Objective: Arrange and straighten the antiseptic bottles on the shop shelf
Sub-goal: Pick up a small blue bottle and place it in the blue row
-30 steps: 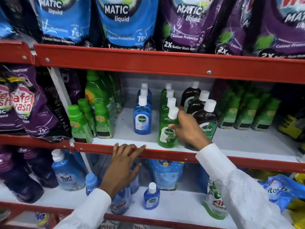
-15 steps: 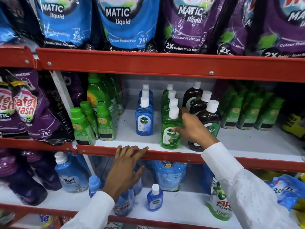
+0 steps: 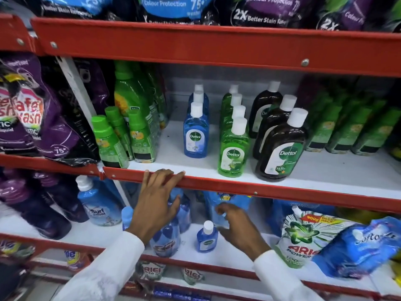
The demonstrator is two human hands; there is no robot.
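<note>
Middle shelf (image 3: 325,177): white board with a red front rail; three rows of upright Dettol bottles run front to back.
Blue row (image 3: 196,135): leftmost of the three, white caps, front label facing out, set a little farther back than the others.
Green row (image 3: 233,152): in the middle, front bottle near the rail, label facing out.
Brown row (image 3: 281,152): on the right, bigger bottles, front one just beside the green front bottle.
Small blue bottle (image 3: 206,238): alone and upright on the lower shelf (image 3: 227,255), between the two hands.
Left hand (image 3: 157,203): fingers spread, fingertips resting on the red rail of the middle shelf, holding nothing.
Right hand (image 3: 238,227): down at the lower shelf, just right of the small blue bottle, fingers loosely curled and apart, nothing between them; blurred, so contact with the bottle cannot be told.
Sleeves: white, on both arms.
Neighbours: green-capped bottles (image 3: 108,142) left of the blue row; an Ariel pouch (image 3: 303,237) on the lower shelf at right.
</note>
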